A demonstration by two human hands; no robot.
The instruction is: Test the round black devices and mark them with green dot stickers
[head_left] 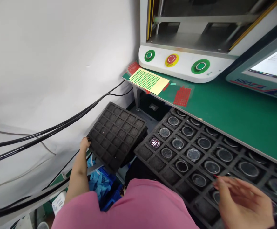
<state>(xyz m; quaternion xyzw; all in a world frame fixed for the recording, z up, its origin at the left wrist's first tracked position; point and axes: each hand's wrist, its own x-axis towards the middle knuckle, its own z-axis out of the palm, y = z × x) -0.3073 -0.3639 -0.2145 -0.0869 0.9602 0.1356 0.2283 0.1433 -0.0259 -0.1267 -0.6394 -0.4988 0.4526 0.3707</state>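
My left hand (85, 142) reaches out to the left edge of a black foam tray (116, 128) with square pockets. Its fingers are closed on a small dark shiny piece (89, 139), partly hidden against the tray. Over the lower right of a second black foam tray (146, 152), my right hand (244, 198) is pinched, with a tiny red sticker (215, 176) at the fingertips. Round dark watch-like modules (212, 167) fill many pockets under and around that hand. One module (155, 142) has a lit display.
A green bench (224, 98) carries a green-dot sticker sheet (145, 80), a red sticker sheet (182, 96), a machine with a stop button (172, 59) and a monitor (269, 63). Black cables (81, 112) run along the white wall at left. Blue bins (113, 198) sit below.
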